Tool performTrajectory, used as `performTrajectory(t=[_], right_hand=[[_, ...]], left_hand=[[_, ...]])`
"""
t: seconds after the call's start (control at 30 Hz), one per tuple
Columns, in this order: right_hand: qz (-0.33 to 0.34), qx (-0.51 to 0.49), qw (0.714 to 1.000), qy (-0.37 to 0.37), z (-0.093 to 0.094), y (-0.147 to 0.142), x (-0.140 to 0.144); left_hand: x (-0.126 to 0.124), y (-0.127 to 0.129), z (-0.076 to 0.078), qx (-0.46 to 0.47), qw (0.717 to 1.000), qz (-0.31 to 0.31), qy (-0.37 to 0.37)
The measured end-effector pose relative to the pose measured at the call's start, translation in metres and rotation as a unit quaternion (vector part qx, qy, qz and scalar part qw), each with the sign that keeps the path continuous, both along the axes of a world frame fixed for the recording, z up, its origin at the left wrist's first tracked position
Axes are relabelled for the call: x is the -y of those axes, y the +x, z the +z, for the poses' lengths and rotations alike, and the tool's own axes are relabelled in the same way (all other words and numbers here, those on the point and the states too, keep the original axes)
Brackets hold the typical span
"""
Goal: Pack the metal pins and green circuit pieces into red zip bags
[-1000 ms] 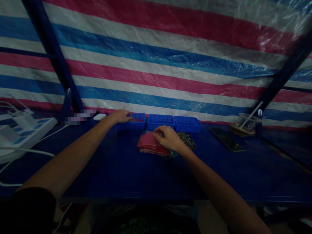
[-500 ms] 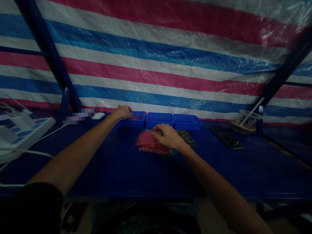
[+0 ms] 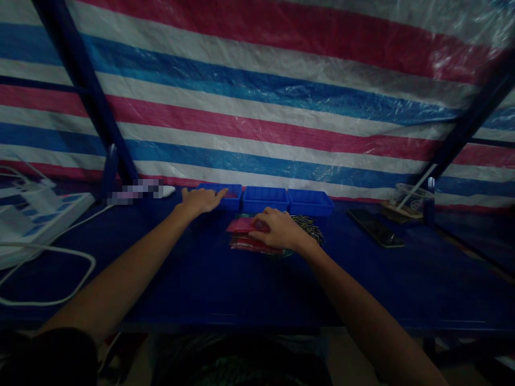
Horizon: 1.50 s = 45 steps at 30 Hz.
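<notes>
My left hand (image 3: 201,200) reaches to the front of the left blue bin (image 3: 231,202), fingers stretched out and holding nothing I can see. Something reddish lies inside that bin. My right hand (image 3: 277,229) curls over a stack of red plastic packets (image 3: 249,244) on the table, its thumb and fingers around the edge of a top packet (image 3: 239,224). Just right of this hand lies a pile of thin, dark and gold-coloured screw-like pieces (image 3: 309,227), partly hidden by the wrist.
A middle blue bin (image 3: 264,206) and a right blue bin (image 3: 309,209) continue the row. On the right of the blue table (image 3: 281,300) are a phone (image 3: 375,227) and a plastic cup (image 3: 412,197). A white power strip (image 3: 60,222) with cables stands left.
My left hand has let go of a red packet at the left bin and moved slightly down and nearer, fingers now spread. My right hand stays on the stack, its thumb lower.
</notes>
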State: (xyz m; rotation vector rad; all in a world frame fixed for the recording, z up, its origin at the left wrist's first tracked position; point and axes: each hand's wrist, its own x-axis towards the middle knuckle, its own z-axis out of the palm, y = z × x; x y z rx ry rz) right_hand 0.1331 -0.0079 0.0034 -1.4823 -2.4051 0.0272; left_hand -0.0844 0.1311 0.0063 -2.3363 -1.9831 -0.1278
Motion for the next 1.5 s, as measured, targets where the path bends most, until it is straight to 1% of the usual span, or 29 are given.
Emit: performTrajectory(t=[0.07,0.1,0.17,0.23,0.27,0.3,0.37,0.43,0.5,0.6,0.67,0.73,0.8,0.83,0.9,0.93,0.97,1.0,1.07,1.13,1.17,1.2,1.27,1.3,1.37,1.4,1.43,1.47,1.5], right_hand=[[-0.004,-0.05,0.999,-0.004,0.001,0.001,-0.002],[-0.004,-0.082,0.997,-0.015,0.002,0.001,-0.004],[-0.001,-0.152,0.987,-0.052,0.003,0.004,-0.007],[-0.005,-0.221,0.971,-0.088,0.003,0.006,-0.01],[-0.013,-0.252,0.963,-0.094,0.003,0.007,-0.012],[-0.027,-0.282,0.955,-0.087,0.003,0.009,-0.015],[-0.057,-0.346,0.936,-0.04,0.001,0.012,-0.02],[-0.068,-0.426,0.902,0.008,0.0,0.014,-0.024],[-0.065,-0.516,0.854,0.026,0.001,0.016,-0.026],[-0.046,-0.63,0.776,0.011,0.003,0.014,-0.026],[-0.032,-0.675,0.737,-0.006,0.004,0.01,-0.024],[-0.025,-0.694,0.719,-0.024,0.003,0.005,-0.022],[-0.024,-0.692,0.721,-0.041,0.003,0.003,-0.021],[-0.03,-0.685,0.727,-0.046,0.002,0.002,-0.021],[-0.069,-0.669,0.738,-0.049,0.003,0.003,-0.02],[-0.095,-0.666,0.738,-0.052,0.004,0.004,-0.019],[-0.117,-0.669,0.731,-0.062,0.005,0.004,-0.019],[-0.129,-0.679,0.718,-0.085,0.007,0.004,-0.017],[-0.114,-0.71,0.674,-0.166,0.01,0.003,-0.014],[-0.065,-0.736,0.628,-0.244,0.013,0.0,-0.011],[-0.038,-0.742,0.616,-0.262,0.014,-0.002,-0.01],[-0.014,-0.743,0.615,-0.264,0.014,-0.003,-0.009],[0.015,-0.733,0.637,-0.238,0.012,-0.004,-0.01],[0.017,-0.724,0.656,-0.213,0.01,-0.004,-0.011],[0.005,-0.696,0.704,-0.139,0.007,-0.001,-0.015],[-0.002,-0.674,0.733,-0.09,0.006,0.001,-0.017],[-0.006,-0.644,0.764,-0.035,0.005,0.003,-0.018],[-0.006,-0.606,0.795,0.017,0.005,0.005,-0.018],[-0.002,-0.564,0.823,0.063,0.005,0.006,-0.017]], left_hand=[[0.008,-0.002,-0.002,0.018,1.0,0.018,-0.001],[0.014,-0.002,-0.003,0.026,0.999,0.019,0.011],[0.027,0.001,-0.002,0.045,0.996,-0.016,0.074],[0.042,0.007,-0.002,0.081,0.983,-0.082,0.142],[0.049,0.012,-0.002,0.113,0.972,-0.128,0.159],[0.055,0.018,-0.002,0.156,0.958,-0.176,0.162],[0.066,0.031,-0.006,0.26,0.921,-0.255,0.135],[0.073,0.043,-0.01,0.356,0.883,-0.294,0.087],[0.079,0.054,-0.016,0.436,0.848,-0.298,0.046],[0.084,0.063,-0.02,0.536,0.797,-0.277,0.019],[0.086,0.064,-0.019,0.573,0.772,-0.276,-0.004],[0.087,0.064,-0.016,0.583,0.76,-0.286,-0.04],[0.087,0.061,-0.013,0.585,0.756,-0.286,-0.059],[0.087,0.06,-0.011,0.586,0.758,-0.281,-0.053],[0.085,0.056,-0.009,0.582,0.77,-0.262,0.006],[0.085,0.054,-0.008,0.569,0.781,-0.251,0.051],[0.085,0.052,-0.008,0.547,0.794,-0.244,0.102],[0.085,0.05,-0.007,0.518,0.805,-0.243,0.157],[0.086,0.047,-0.007,0.445,0.813,-0.279,0.252],[0.087,0.043,-0.007,0.37,0.804,-0.348,0.309],[0.087,0.042,-0.007,0.34,0.797,-0.38,0.324],[0.086,0.041,-0.007,0.317,0.792,-0.403,0.331],[0.084,0.04,-0.007,0.295,0.791,-0.419,0.336],[0.083,0.04,-0.006,0.294,0.794,-0.416,0.333],[0.081,0.041,-0.005,0.317,0.805,-0.39,0.315],[0.081,0.042,-0.004,0.34,0.814,-0.375,0.287],[0.081,0.042,-0.003,0.372,0.823,-0.358,0.238],[0.082,0.043,-0.002,0.412,0.827,-0.343,0.167],[0.082,0.044,-0.001,0.457,0.822,-0.329,0.081]])
